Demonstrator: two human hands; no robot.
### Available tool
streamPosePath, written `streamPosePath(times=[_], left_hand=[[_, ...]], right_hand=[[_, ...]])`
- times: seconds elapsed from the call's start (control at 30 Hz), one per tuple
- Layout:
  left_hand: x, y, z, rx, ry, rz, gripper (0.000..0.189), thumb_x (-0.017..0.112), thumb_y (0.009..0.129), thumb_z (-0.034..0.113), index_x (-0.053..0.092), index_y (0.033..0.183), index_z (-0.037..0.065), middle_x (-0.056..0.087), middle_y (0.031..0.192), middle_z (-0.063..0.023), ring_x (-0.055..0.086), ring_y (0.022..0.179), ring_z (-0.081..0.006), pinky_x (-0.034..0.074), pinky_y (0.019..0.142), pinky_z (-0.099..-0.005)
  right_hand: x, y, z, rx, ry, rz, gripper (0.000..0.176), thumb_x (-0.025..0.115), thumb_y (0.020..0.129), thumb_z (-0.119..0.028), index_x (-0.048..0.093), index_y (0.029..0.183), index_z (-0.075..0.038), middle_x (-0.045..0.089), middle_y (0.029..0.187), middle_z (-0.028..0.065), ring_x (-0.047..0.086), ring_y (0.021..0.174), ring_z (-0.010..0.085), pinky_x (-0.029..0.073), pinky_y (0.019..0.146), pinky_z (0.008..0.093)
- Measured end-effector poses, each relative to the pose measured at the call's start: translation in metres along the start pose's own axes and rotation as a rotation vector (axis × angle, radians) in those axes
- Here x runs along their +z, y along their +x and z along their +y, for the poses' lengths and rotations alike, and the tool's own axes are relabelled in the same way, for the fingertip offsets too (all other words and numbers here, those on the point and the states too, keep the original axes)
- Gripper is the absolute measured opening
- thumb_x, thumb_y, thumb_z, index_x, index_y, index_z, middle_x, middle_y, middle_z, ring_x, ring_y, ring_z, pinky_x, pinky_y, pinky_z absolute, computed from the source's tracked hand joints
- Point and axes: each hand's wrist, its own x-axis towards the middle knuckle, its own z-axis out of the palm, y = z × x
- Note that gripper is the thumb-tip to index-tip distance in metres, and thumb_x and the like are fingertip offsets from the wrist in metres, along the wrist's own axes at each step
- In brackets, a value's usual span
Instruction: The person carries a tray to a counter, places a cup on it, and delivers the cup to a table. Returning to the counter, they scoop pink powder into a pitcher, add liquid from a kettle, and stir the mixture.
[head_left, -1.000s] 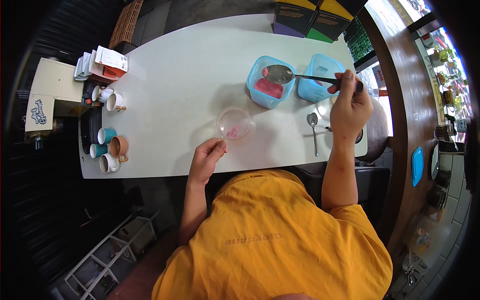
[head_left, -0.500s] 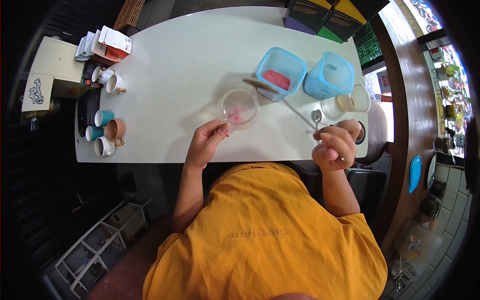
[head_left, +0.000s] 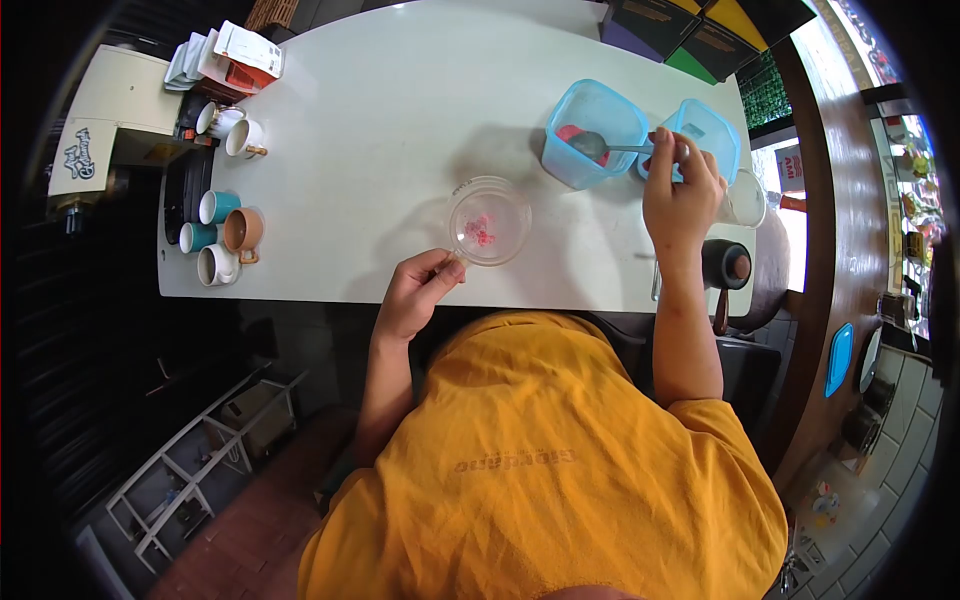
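Observation:
My left hand [head_left: 418,292] pinches the handle of a clear cup [head_left: 491,222] standing on the white table. A little red-pink material [head_left: 481,231] lies in the cup's bottom. Raised above the table's right side, my right hand [head_left: 683,195] is closed on the handle of a metal spoon [head_left: 590,146]. The spoon's bowl is inside the opening of a light-blue square container [head_left: 580,172], over red-pink contents. A second blue container [head_left: 706,133] stands to its right, partly hidden behind my right hand.
Several mugs [head_left: 243,230] and upright packets [head_left: 247,55] stand at the table's left. A clear vessel [head_left: 742,198] and a dark round object with a brown knob [head_left: 727,264] are at the right. Black boxes with coloured corners [head_left: 690,35] stand at the far right.
My right hand has moved up and away from the near right edge, bringing the spoon's bowl into the blue container. My left hand stays at the cup; the view has shifted slightly.

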Motion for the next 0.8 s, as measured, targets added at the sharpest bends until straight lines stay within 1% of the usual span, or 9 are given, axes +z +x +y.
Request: streamPosePath(times=[0.07, 0.3, 0.43, 0.5, 0.6, 0.67, 0.7, 0.77, 0.8], left_hand=[[-0.001, -0.002, -0.001, -0.005, 0.002, 0.005, 0.021, 0.059, 0.092, 0.016, 0.061, 0.078, 0.001, 0.049, 0.067, 0.0053, 0.036, 0.062, -0.0034, 0.030, 0.058, -0.0207], [-0.011, 0.002, -0.001, -0.007, -0.006, -0.032, 0.020, 0.059, 0.092, 0.016, 0.061, 0.079, 0.000, 0.050, 0.068, 0.0049, 0.037, 0.063, -0.0037, 0.031, 0.058, -0.0206], [-0.018, 0.011, 0.001, -0.020, 0.013, -0.087, 0.020, 0.059, 0.091, 0.016, 0.061, 0.079, 0.000, 0.050, 0.068, 0.0047, 0.039, 0.065, -0.0039, 0.032, 0.059, -0.0208], [-0.023, 0.016, 0.004, -0.096, 0.040, -0.162, 0.020, 0.058, 0.092, 0.018, 0.061, 0.080, 0.002, 0.053, 0.074, 0.0039, 0.043, 0.070, -0.0041, 0.035, 0.066, -0.0195], [-0.028, 0.026, -0.002, -0.107, 0.046, -0.223, 0.020, 0.059, 0.092, 0.018, 0.061, 0.080, 0.002, 0.053, 0.074, 0.0041, 0.043, 0.070, -0.0040, 0.035, 0.066, -0.0194], [-0.027, 0.035, -0.005, -0.107, 0.031, -0.259, 0.020, 0.060, 0.091, 0.017, 0.061, 0.080, 0.001, 0.051, 0.071, 0.0046, 0.041, 0.068, -0.0039, 0.034, 0.063, -0.0199], [-0.027, 0.038, -0.007, -0.107, 0.013, -0.264, 0.020, 0.061, 0.091, 0.017, 0.061, 0.080, 0.000, 0.050, 0.068, 0.0051, 0.039, 0.065, -0.0038, 0.032, 0.060, -0.0204], [-0.028, 0.047, -0.011, -0.122, 0.008, -0.332, 0.020, 0.061, 0.091, 0.017, 0.062, 0.081, 0.000, 0.050, 0.069, 0.0051, 0.039, 0.066, -0.0038, 0.033, 0.060, -0.0204], [-0.027, 0.052, -0.012, -0.130, 0.006, -0.366, 0.019, 0.061, 0.091, 0.017, 0.062, 0.082, 0.000, 0.051, 0.070, 0.0051, 0.040, 0.067, -0.0039, 0.033, 0.061, -0.0203]], right_hand=[[0.007, -0.001, 0.002, 0.060, -0.004, -0.065, 0.018, 0.063, 0.086, -0.025, 0.069, 0.083, -0.008, 0.062, 0.065, 0.0000, 0.056, 0.068, 0.0165, 0.032, 0.074, 0.0333], [0.012, -0.002, -0.002, 0.179, -0.025, -0.130, 0.019, 0.064, 0.085, -0.028, 0.068, 0.083, -0.009, 0.060, 0.064, -0.0005, 0.056, 0.068, 0.0175, 0.033, 0.073, 0.0340], [0.012, -0.007, -0.005, 0.230, -0.064, -0.154, 0.023, 0.067, 0.082, -0.033, 0.068, 0.085, -0.010, 0.059, 0.064, -0.0019, 0.056, 0.071, 0.0177, 0.033, 0.076, 0.0343], [0.010, -0.009, -0.010, 0.266, -0.092, -0.160, 0.025, 0.068, 0.081, -0.035, 0.068, 0.086, -0.011, 0.059, 0.065, -0.0023, 0.056, 0.072, 0.0175, 0.033, 0.077, 0.0344], [0.003, -0.013, -0.019, 0.272, -0.161, -0.127, 0.029, 0.069, 0.079, -0.039, 0.068, 0.089, -0.011, 0.059, 0.065, -0.0019, 0.056, 0.075, 0.0175, 0.033, 0.079, 0.0350], [-0.004, -0.017, -0.023, 0.251, -0.196, -0.047, 0.028, 0.069, 0.080, -0.037, 0.068, 0.089, -0.011, 0.060, 0.066, -0.0002, 0.057, 0.071, 0.0171, 0.037, 0.072, 0.0335], [-0.009, -0.020, -0.021, 0.268, -0.222, -0.033, 0.028, 0.069, 0.080, -0.037, 0.068, 0.089, -0.011, 0.060, 0.066, -0.0002, 0.057, 0.071, 0.0171, 0.037, 0.072, 0.0335], [-0.026, -0.026, -0.012, 0.340, -0.122, 0.113, 0.026, 0.069, 0.082, -0.034, 0.069, 0.089, -0.009, 0.061, 0.065, 0.0014, 0.056, 0.065, 0.0167, 0.039, 0.061, 0.0306], [-0.037, -0.033, -0.001, 0.375, -0.170, 0.157, 0.027, 0.069, 0.082, -0.032, 0.069, 0.088, -0.006, 0.062, 0.064, 0.0028, 0.055, 0.059, 0.0141, 0.040, 0.053, 0.0274]])
